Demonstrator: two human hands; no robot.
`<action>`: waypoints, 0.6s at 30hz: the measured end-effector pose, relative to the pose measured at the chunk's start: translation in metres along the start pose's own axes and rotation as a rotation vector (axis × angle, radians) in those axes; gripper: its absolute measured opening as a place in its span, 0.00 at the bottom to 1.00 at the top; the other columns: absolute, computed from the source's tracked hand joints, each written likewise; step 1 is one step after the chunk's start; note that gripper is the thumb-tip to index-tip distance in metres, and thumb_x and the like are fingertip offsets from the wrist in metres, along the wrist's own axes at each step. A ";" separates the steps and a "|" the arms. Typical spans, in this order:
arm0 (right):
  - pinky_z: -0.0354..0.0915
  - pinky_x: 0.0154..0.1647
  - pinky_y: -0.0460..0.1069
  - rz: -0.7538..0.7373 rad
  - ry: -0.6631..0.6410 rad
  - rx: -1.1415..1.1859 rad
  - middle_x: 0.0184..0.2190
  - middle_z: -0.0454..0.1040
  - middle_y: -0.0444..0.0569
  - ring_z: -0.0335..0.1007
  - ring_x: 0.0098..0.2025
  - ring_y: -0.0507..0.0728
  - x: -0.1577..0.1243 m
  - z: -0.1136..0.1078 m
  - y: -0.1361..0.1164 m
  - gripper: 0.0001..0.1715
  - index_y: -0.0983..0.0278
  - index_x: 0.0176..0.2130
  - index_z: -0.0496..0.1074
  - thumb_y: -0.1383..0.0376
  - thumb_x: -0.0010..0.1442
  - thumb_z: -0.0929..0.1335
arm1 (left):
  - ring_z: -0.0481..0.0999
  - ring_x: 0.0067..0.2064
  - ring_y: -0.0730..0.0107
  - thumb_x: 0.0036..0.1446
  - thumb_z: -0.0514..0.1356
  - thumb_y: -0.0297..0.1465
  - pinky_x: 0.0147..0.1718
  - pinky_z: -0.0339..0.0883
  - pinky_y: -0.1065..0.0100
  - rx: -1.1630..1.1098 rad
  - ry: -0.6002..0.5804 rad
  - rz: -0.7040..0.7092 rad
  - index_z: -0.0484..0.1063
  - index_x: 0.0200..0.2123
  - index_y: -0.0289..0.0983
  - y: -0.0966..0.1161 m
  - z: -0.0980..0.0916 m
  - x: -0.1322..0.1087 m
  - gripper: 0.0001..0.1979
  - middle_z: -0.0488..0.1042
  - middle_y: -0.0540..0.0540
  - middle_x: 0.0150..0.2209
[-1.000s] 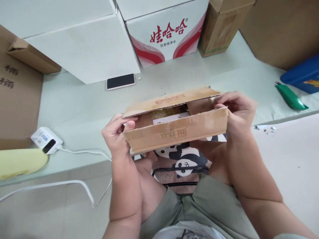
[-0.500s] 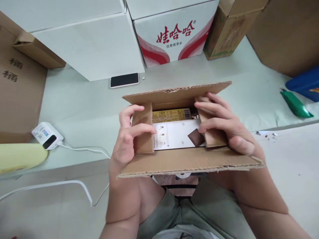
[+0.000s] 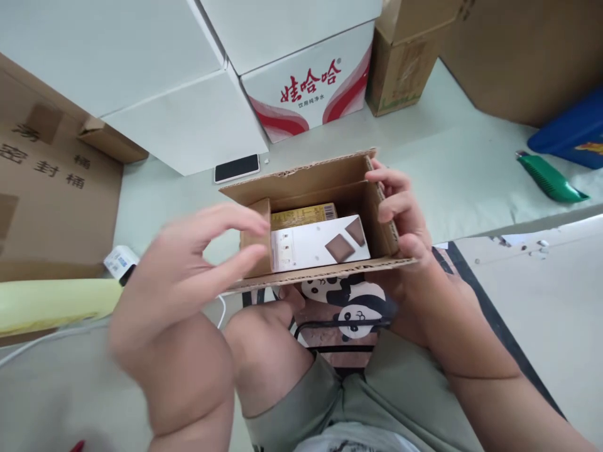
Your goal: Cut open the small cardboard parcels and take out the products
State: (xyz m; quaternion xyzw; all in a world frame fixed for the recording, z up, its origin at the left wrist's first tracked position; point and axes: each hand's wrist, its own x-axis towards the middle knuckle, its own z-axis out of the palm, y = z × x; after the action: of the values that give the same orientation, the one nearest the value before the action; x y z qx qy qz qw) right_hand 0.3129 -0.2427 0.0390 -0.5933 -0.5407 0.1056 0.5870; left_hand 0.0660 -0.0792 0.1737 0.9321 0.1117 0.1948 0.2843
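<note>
While right hand [image 3: 400,216] clamps the box [image 3: 301,182] at its 3 o'clock wall, left hand [image 3: 188,270] hovers at 9 o'clock, fingers half-open, holding nothing

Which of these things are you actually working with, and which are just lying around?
In hand: open cardboard box, gripped by the right hand; white packet and yellow packet inside; left hand hovering open beside it.
Lying about: phone, green knife, red-lettered carton, blue box.

Stockroom: stacked cartons [image 3: 198,119], box cutter [image 3: 549,179].
</note>
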 end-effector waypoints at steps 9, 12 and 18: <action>0.48 0.80 0.69 -0.242 -0.016 0.251 0.65 0.67 0.53 0.51 0.78 0.70 0.002 -0.001 0.000 0.26 0.57 0.38 0.68 0.38 0.66 0.62 | 0.84 0.48 0.47 0.45 0.73 0.44 0.41 0.76 0.60 0.226 -0.637 -0.122 0.79 0.53 0.42 -0.011 0.059 0.077 0.31 0.84 0.42 0.50; 0.49 0.79 0.68 -0.306 -0.008 0.339 0.66 0.67 0.53 0.51 0.78 0.70 0.003 0.001 0.003 0.22 0.57 0.40 0.69 0.42 0.67 0.64 | 0.82 0.55 0.45 0.42 0.73 0.41 0.50 0.76 0.57 0.220 -0.637 -0.175 0.77 0.56 0.42 -0.007 0.061 0.074 0.35 0.82 0.41 0.55; 0.44 0.81 0.69 -0.278 0.004 0.375 0.66 0.66 0.52 0.52 0.77 0.70 0.005 0.006 0.009 0.26 0.57 0.41 0.71 0.39 0.65 0.65 | 0.73 0.66 0.45 0.57 0.64 0.40 0.55 0.73 0.55 0.545 -0.876 -0.235 0.57 0.73 0.43 0.031 0.054 0.078 0.42 0.68 0.38 0.70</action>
State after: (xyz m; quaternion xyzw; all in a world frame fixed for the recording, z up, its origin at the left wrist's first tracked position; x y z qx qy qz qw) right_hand 0.3152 -0.2332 0.0321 -0.3940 -0.5870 0.1214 0.6967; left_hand 0.1626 -0.1055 0.1733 0.9475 0.1326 -0.2821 0.0715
